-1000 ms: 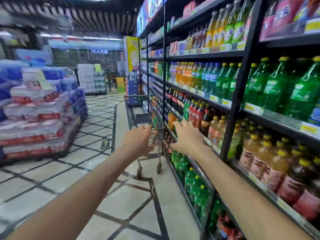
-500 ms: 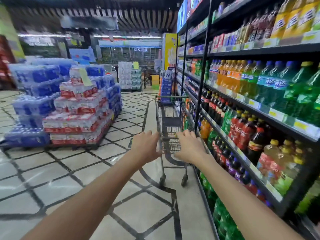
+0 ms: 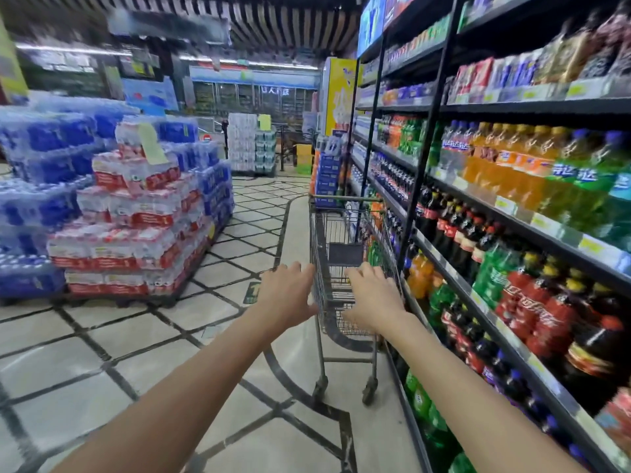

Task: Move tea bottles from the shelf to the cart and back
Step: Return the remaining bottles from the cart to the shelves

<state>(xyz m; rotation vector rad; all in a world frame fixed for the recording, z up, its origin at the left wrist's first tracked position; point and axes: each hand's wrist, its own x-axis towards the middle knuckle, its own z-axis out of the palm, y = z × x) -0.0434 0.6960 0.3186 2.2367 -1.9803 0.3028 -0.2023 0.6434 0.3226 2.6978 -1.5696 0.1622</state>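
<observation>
Closing on the cart, nearer than a second ago. My left hand and right hand are spread, holding nothing. I judge the tea bottles sit on the shelf at right; none moved.

Head cam looks fwd & down, cart close ahead.

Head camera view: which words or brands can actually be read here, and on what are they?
"可口可乐", roughly legible: red label of a cola bottle.
"芬达", blurred but recognisable: blue label of a green bottle.
Too blurred to read: price tags, wall sign, water packs.
</observation>
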